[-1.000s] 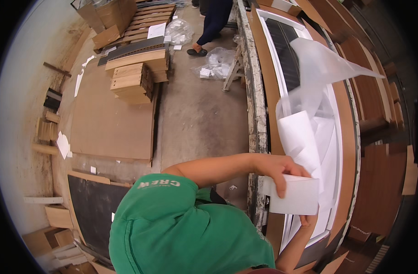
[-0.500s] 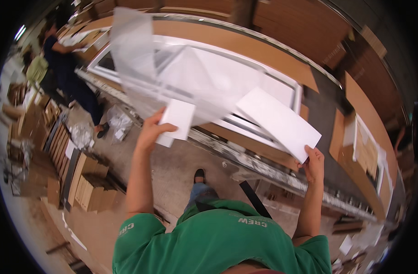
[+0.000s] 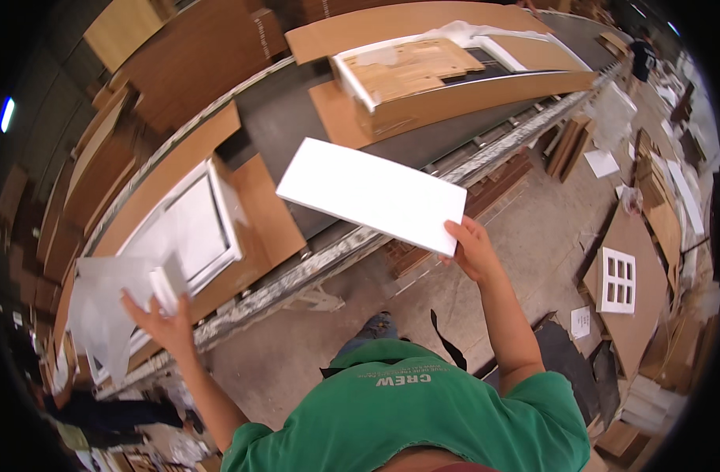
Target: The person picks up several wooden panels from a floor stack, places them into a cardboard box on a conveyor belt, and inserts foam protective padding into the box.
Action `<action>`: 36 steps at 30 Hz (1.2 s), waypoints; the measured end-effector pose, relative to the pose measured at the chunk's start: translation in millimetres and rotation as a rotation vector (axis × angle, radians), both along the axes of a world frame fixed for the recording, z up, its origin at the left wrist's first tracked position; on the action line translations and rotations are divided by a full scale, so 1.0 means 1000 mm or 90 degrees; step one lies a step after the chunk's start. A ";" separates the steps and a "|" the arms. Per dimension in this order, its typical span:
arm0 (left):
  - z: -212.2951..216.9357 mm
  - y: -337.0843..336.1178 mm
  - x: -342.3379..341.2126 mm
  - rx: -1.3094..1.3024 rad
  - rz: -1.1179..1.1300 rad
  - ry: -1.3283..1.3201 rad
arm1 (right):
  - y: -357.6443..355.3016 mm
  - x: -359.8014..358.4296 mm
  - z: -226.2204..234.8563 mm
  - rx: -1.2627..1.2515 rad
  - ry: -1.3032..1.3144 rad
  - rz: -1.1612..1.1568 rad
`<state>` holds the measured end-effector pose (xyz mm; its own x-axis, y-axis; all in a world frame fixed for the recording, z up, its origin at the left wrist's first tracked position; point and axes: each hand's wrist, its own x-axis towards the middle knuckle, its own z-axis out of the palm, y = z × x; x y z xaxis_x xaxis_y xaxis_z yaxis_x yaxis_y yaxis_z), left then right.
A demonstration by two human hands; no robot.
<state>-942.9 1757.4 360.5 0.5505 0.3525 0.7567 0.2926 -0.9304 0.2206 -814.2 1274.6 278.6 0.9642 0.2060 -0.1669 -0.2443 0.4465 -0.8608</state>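
Note:
My right hand (image 3: 475, 250) pinches one end of a flat white rectangular panel (image 3: 371, 195), likely foam, and holds it tilted above the near edge of the worktable. At the left, my left hand (image 3: 162, 324) has its fingers spread. A small white block (image 3: 168, 288) is right at those fingers, by the thumb, and is blurred; whether it is still gripped is hard to make out. Behind this hand hangs a translucent wrapping sheet (image 3: 100, 311), partly over a white-framed piece (image 3: 188, 228) lying in an opened cardboard wrap.
A long conveyor-like table (image 3: 281, 134) runs across the view. Farther along it, an opened carton (image 3: 478, 98) holds a white frame and wooden parts. Cardboard and wood scraps (image 3: 659, 212) lie on the right floor. People stand at lower left and far right.
The view has swung to the right along the table. My left hand has gone from holding small white pieces to spread fingers over the framed piece. The right hand keeps the panel.

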 end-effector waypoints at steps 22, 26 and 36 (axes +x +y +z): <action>-0.022 -0.436 0.410 -1.068 -0.909 0.534 | -0.202 0.241 0.076 -0.454 -0.267 -0.069; -0.017 -0.478 0.477 -1.234 -0.908 0.366 | -0.270 0.349 0.086 -0.461 -0.206 -0.138; -0.027 -0.570 0.623 -1.176 -0.556 0.273 | -0.407 0.656 -0.008 -0.623 -0.164 -0.098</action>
<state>-319.7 1187.4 334.0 0.9579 -0.0172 -0.2865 0.2735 0.3573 0.8931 -157.8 867.5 271.0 0.9991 -0.0381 0.0209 0.0006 -0.4696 -0.8829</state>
